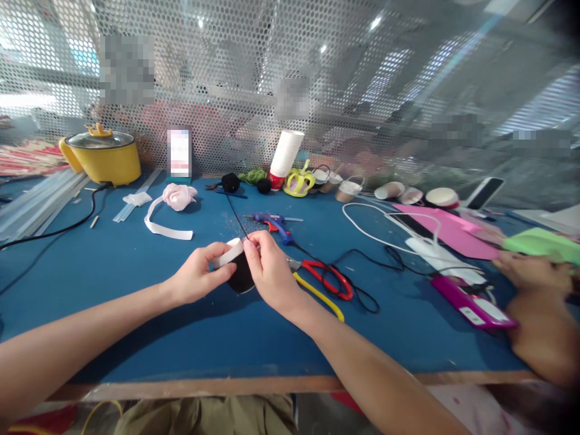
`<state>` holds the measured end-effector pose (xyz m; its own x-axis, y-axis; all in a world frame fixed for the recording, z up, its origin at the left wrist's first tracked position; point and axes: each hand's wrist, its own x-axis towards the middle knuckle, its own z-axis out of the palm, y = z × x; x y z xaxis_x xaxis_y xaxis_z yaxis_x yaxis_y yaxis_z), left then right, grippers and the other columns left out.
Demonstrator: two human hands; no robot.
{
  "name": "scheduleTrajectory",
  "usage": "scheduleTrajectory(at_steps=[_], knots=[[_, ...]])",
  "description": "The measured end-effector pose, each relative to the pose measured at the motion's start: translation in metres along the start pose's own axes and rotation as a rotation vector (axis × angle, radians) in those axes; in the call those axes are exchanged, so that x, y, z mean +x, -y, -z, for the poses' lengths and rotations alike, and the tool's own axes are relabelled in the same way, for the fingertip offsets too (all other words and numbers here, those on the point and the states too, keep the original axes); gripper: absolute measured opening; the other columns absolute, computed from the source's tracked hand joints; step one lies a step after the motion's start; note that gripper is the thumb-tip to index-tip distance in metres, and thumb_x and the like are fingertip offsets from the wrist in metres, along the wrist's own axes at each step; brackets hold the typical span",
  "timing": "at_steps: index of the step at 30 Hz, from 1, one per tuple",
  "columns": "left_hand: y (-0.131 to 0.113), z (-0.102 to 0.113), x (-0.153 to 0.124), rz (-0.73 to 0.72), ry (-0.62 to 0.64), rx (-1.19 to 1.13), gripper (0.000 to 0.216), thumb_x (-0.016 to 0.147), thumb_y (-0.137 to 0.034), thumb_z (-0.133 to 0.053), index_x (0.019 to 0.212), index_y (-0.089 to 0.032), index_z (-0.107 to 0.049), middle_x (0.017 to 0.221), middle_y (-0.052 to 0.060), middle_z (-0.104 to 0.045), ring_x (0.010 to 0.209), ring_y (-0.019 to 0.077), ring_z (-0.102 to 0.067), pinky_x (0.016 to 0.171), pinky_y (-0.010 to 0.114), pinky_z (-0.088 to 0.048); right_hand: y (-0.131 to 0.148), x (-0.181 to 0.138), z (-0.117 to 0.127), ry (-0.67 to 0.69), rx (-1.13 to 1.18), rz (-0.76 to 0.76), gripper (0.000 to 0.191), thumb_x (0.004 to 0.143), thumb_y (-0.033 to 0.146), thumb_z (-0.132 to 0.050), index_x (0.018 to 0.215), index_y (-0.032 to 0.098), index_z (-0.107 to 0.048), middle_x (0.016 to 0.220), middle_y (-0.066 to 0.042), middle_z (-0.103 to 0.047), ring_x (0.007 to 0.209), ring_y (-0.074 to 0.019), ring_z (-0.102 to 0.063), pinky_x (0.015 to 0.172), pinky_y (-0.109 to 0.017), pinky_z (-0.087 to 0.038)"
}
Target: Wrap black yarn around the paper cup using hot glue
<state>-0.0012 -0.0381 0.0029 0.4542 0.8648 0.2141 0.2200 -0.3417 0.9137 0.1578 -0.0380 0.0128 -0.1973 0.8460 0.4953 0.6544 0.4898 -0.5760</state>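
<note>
In front of me my left hand holds a small cup whose side is black and whose upper band is white. The cup is tilted, and fingers cover part of it. My right hand pinches a black yarn strand at the cup's near-right edge. From there the strand runs back to a black yarn ball. Just beyond my right hand lies a blue glue gun. Red-handled scissors and a yellow curved strip lie to the right of my right wrist.
At the back left stand a yellow electric pot and a phone. A white ribbon roll lies nearer. Stacked paper cups lean at the back. A purple power strip and another person's hands are at right.
</note>
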Motion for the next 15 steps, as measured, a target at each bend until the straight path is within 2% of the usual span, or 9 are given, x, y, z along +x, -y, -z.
scheduleTrajectory(at_steps=[4,8,11,15], knots=[[0.002,0.000,0.000,-0.031,0.007,-0.030,0.027,0.077,-0.028,-0.049,0.097,-0.009,-0.055,0.092,0.009,-0.059,0.082,0.0186,-0.051,0.076,0.029,-0.042,0.001,-0.001,-0.003,0.012,0.027,-0.040,0.012,0.087,0.029,-0.033,0.081,0.020,-0.040,0.083,-0.008,-0.054,0.077,-0.0185,-0.053,0.071,-0.034,-0.041],[0.005,0.000,-0.001,-0.028,0.006,-0.061,0.031,0.077,-0.028,-0.050,0.103,-0.011,-0.054,0.096,0.009,-0.059,0.085,0.0193,-0.052,0.076,0.030,-0.042,-0.001,-0.003,-0.009,0.003,0.030,-0.056,0.014,0.088,0.030,-0.031,0.083,0.020,-0.040,0.081,-0.008,-0.054,0.076,-0.0186,-0.053,0.070,-0.034,-0.042],[0.006,0.000,-0.001,0.018,0.004,-0.073,0.028,0.076,-0.031,-0.052,0.096,-0.012,-0.056,0.083,0.004,-0.059,0.075,0.0163,-0.052,0.067,0.027,-0.043,-0.003,-0.002,-0.013,-0.007,0.006,-0.040,0.014,0.088,0.030,-0.031,0.082,0.020,-0.039,0.081,-0.007,-0.052,0.076,-0.0184,-0.052,0.069,-0.034,-0.042],[0.004,-0.001,0.000,0.099,-0.009,-0.079,0.022,0.076,-0.035,-0.051,0.077,-0.013,-0.053,0.063,-0.002,-0.049,0.059,0.0106,-0.044,0.055,0.022,-0.036,-0.001,-0.002,-0.014,-0.006,-0.070,0.020,0.013,0.087,0.028,-0.029,0.079,0.021,-0.037,0.084,-0.008,-0.050,0.078,-0.0195,-0.052,0.067,-0.034,-0.042]])
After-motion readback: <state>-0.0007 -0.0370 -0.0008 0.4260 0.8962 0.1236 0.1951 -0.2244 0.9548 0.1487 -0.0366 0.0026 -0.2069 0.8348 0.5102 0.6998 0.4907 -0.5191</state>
